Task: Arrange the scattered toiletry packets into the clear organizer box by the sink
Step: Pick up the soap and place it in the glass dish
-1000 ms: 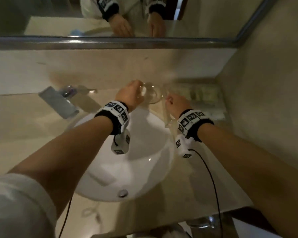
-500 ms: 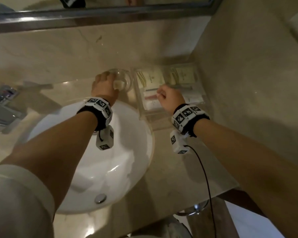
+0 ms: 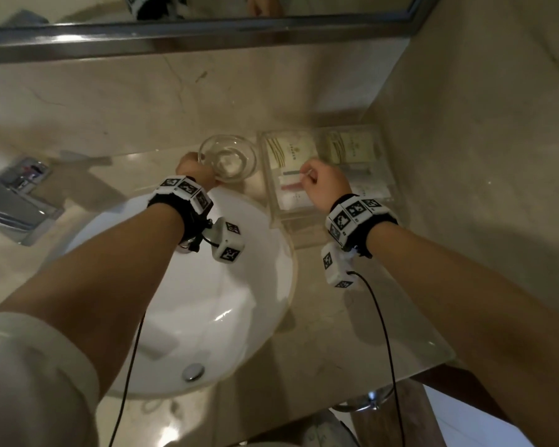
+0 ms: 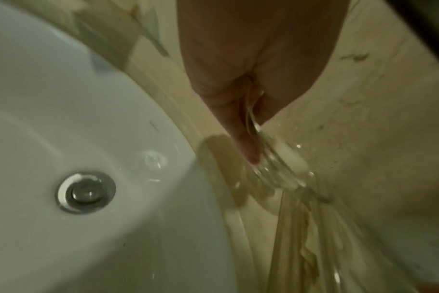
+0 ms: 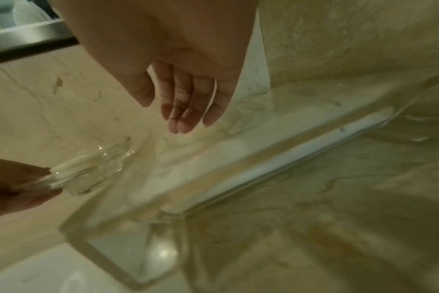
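Note:
A clear organizer box (image 3: 273, 206) stands on the counter against the right wall. It holds cream toiletry packets (image 3: 288, 153) at the back and white packets (image 3: 292, 196) in front. My right hand (image 3: 315, 177) hovers over the box's middle. In the right wrist view its fingers (image 5: 186, 117) hang straight with nothing between them. My left hand (image 3: 196, 171) pinches the near rim of a small glass dish (image 3: 228, 158) just left of the box. Thumb and finger clamp the dish rim (image 4: 257, 126).
The white sink basin (image 3: 207, 301) with its drain (image 3: 192, 372) lies under my left forearm. A chrome faucet (image 3: 17, 201) sits at the left. The mirror frame (image 3: 207, 33) runs along the back, and a stone wall (image 3: 481, 124) closes the right side.
My right hand has moved from beside the glass dish to over the organizer box. The left hand keeps its pinch on the dish rim. The head view has tilted down.

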